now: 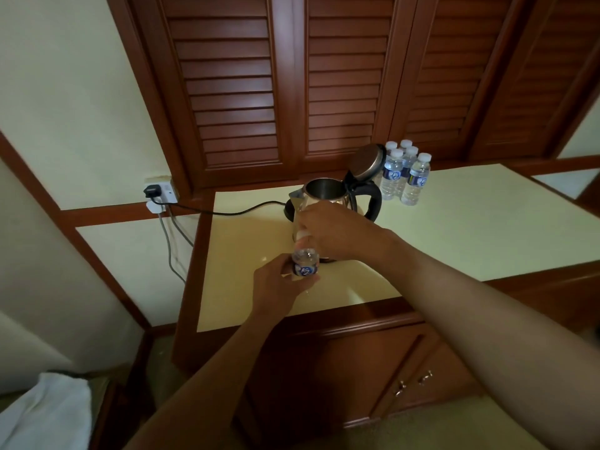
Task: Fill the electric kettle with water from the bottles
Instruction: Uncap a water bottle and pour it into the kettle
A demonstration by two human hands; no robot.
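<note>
Your right hand (328, 228) covers the top of the bottle (305, 263) (blurred, its label unreadable) and much of the kettle (324, 191) behind it. Your left hand (279, 285) hides the bottle's lower half, and the picture's corner cuts off the white cloth (45, 414).

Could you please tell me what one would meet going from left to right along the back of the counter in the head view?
Wall socket → black power cord → electric kettle, lid open → cluster of water bottles. The left hand, right hand and held bottle overlap the kettle, so I leave them out.
</note>
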